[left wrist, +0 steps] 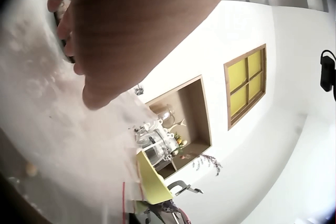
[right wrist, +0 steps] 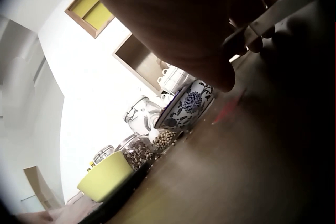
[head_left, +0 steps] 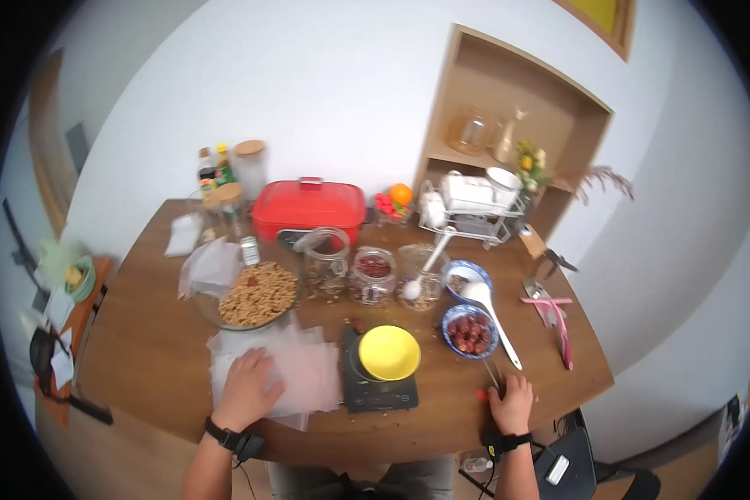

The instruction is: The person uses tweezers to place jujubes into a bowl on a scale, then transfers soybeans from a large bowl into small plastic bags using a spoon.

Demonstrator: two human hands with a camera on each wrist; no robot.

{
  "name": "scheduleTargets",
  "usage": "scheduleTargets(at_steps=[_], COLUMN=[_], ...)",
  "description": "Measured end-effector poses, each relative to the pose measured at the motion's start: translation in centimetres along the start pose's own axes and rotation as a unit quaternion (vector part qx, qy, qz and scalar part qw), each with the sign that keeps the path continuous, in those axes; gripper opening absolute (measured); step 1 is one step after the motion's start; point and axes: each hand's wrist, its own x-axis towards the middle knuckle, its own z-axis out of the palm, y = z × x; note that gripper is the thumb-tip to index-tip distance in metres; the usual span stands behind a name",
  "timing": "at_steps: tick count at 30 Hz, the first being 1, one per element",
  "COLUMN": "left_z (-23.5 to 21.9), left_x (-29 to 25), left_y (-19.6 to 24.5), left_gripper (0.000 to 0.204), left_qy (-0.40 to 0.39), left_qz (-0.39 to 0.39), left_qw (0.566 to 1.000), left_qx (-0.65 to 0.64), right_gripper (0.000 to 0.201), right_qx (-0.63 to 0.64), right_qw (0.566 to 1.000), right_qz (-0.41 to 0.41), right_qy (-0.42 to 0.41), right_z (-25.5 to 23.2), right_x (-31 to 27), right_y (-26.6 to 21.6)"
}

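My left hand (head_left: 248, 389) rests with spread fingers on a stack of thin translucent plastic bags (head_left: 308, 375), which fills much of the left wrist view. At the table's front right, my right hand (head_left: 511, 406) holds a slim flat metal utensil (right wrist: 275, 15); its kind is hard to tell, since the fingers hide part of it. Between the hands a yellow bowl (head_left: 389, 352) stands on a black kitchen scale (head_left: 381, 396). Just beyond the right hand is a blue-and-white bowl (head_left: 447, 340) of dark red dates (head_left: 472, 333).
A glass bowl of peanuts (head_left: 258, 294) stands behind the bags. Several glass jars (head_left: 373, 287) line the middle, with a red lidded cooker (head_left: 310, 208) behind. A white ladle (head_left: 498, 321) lies beside the bowls. Pink-handled scissors (head_left: 562, 333) are at the right, below a dish rack (head_left: 475, 221).
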Motion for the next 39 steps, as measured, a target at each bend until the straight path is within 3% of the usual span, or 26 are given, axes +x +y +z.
scheduleTargets(at_steps=[2,4,7,12,16,18,22,28,33,39], left_z=[-1.4,-2.4,-1.2,0.5,2.9,3.7,5.8,7.9,8.5,8.2], left_x=[0.9,2.2,3.8,7.2,8.8,9.0,8.0,7.2,7.3,7.3], left_y=[0.9,2.0,1.8,2.9,2.5,2.1,1.3,0.4,-0.1,0.0], left_gripper=[0.044,0.034,0.023,0.018,0.021,0.022,0.020,0.019,0.021,0.022], left_qy=[0.067,0.134,0.199,0.164,0.060,0.073,0.118,0.125,0.137,0.124], left_qz=[0.003,0.001,-0.012,-0.081,-0.099,-0.078,-0.025,0.000,-0.007,-0.011], left_qw=[0.997,0.989,0.970,0.955,0.966,0.967,0.971,0.979,0.978,0.983], left_qx=[-0.039,-0.058,-0.136,-0.233,-0.229,-0.229,-0.206,-0.160,-0.156,-0.133], right_gripper=[0.030,0.025,0.017,0.020,0.028,0.033,0.026,0.019,0.024,0.026], right_qx=[-0.012,0.027,0.161,0.206,0.282,0.309,0.216,0.118,0.051,-0.016], right_qw=[0.999,0.999,0.984,0.978,0.957,0.942,0.947,0.906,0.887,0.883], right_qz=[-0.018,-0.028,0.009,0.012,-0.056,-0.116,-0.195,-0.393,-0.445,-0.448], right_qy=[0.036,0.021,0.077,0.013,-0.036,-0.065,-0.136,-0.107,-0.114,-0.140], right_z=[0.6,0.3,0.4,-5.7,-7.1,-6.9,-6.0,2.3,8.0,9.1], right_x=[0.2,0.3,0.1,1.7,3.5,4.7,7.4,11.9,14.2,14.6], right_y=[0.5,1.1,0.4,-7.4,-14.0,-17.5,-26.4,-38.0,-43.8,-47.0])
